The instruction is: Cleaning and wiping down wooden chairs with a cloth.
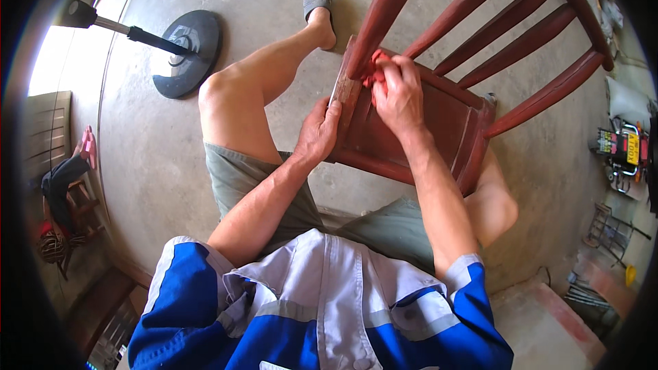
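Note:
A reddish-brown wooden chair (411,133) is tilted in front of me, its spindled back reaching to the upper right. The seat's left edge is worn, with bare, paler wood (348,99) showing. My left hand (319,130) is closed on that edge, thumb on top and fingers mostly hidden beneath. In my right hand (399,96) is a crumpled red cloth (378,72), pinched against the seat near the foot of the leftmost back post (384,17). Part of the cloth is covered by my fingers.
A stand with a round black base (186,55) is on the concrete floor at upper left. Far left, another person's leg (63,178) shows by a wooden stool (81,199). A motorbike (625,147) stands far right, above a metal frame (603,229).

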A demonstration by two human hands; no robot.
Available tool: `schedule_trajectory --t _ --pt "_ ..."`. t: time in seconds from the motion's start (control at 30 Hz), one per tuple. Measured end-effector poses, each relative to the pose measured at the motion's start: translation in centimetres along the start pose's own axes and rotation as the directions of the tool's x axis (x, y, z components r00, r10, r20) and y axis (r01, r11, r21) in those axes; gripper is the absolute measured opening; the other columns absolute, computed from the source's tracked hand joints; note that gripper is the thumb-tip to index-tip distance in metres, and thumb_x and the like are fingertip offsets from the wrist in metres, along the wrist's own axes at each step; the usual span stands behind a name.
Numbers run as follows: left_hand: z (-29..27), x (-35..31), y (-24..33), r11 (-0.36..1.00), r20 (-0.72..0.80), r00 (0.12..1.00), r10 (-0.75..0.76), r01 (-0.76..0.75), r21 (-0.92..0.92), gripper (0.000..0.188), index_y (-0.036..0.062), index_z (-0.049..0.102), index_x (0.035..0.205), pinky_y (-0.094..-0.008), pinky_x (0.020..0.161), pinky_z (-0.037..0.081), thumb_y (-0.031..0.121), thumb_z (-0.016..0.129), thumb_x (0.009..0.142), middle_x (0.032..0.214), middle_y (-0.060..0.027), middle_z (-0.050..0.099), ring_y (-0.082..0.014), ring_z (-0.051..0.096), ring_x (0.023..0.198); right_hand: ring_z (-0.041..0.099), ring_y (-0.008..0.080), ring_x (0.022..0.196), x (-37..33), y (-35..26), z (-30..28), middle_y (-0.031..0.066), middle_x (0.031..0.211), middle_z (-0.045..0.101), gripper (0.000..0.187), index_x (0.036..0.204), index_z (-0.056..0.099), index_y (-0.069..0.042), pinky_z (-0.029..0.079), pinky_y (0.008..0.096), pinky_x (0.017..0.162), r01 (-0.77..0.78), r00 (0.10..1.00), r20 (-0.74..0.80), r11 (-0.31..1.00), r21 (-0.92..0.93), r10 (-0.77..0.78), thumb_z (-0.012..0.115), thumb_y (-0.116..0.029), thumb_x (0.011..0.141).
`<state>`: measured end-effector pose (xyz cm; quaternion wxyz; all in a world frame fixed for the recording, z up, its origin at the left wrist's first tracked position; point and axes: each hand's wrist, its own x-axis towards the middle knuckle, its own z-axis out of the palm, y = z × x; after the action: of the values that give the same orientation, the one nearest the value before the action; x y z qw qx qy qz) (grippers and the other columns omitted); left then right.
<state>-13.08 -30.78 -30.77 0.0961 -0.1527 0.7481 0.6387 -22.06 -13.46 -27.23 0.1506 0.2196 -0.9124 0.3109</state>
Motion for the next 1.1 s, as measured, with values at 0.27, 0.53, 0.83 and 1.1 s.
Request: schedule_trajectory --t 0.27,0.53,0.83,1.1 --pt "-0.4 -0.1 -0.1 0.999 -0.038 0.999 0.025 -0.024 0.034 0.052 -0.0013 0.053 0.136 -0.0371 0.097 0.048 0.041 0.046 0.107 0.115 -0.0203 0.068 -0.0272 0.064 0.11 0.06 0.0379 0.098 2.6 -1.1 0.1 0.0171 0.105 0.057 0.025 0.102 0.065 -0.005 0.053 0.0454 0.087 -0.05 0.984 0.148 0.95 -0.307 0.099 0.069 -0.007 0.077" --pt "-0.2 -0.5 1.2 0.999 -0.051 0.998 -0.027 0.029 0.039 0.051 -0.0008 0.055 0.134 -0.0377 0.095 0.049 0.041 0.048 0.105 0.113 -0.0211 0.068 -0.0289 0.065 0.108 0.062 0.0402 0.096 -0.1 1.7 -2.7 0.0199 0.102 0.059 0.021 0.099 0.066 -0.001 0.054 0.0479 0.083 -0.099 0.963 0.179 0.878 -0.469 0.204 0.068 -0.008 0.079" --pt "0.3 -0.2 0.2 0.995 -0.074 0.997 0.001 0.007 0.1 0.054 -0.0004 0.054 0.133 -0.0414 0.094 0.049 0.044 0.046 0.105 0.112 -0.0241 0.069 -0.0348 0.066 0.107 0.06 0.0375 0.094 2.5 0.1 1.0 0.0143 0.102 0.061 0.028 0.104 0.064 -0.006 0.051 0.0468 0.086 -0.076 0.997 -0.017 0.984 -0.164 0.074 0.069 -0.003 0.077" --pt "-0.4 -0.3 0.0 0.998 -0.037 0.999 -0.01 0.012 0.057 0.057 -0.0012 0.057 0.132 -0.0382 0.095 0.048 0.048 0.047 0.105 0.112 -0.0208 0.069 -0.0275 0.064 0.108 0.058 0.0351 0.097 -2.3 3.0 -4.0 0.0117 0.107 0.059 0.028 0.105 0.064 -0.007 0.051 0.0454 0.087 -0.039 0.994 0.083 0.955 -0.293 0.066 0.07 -0.006 0.078"
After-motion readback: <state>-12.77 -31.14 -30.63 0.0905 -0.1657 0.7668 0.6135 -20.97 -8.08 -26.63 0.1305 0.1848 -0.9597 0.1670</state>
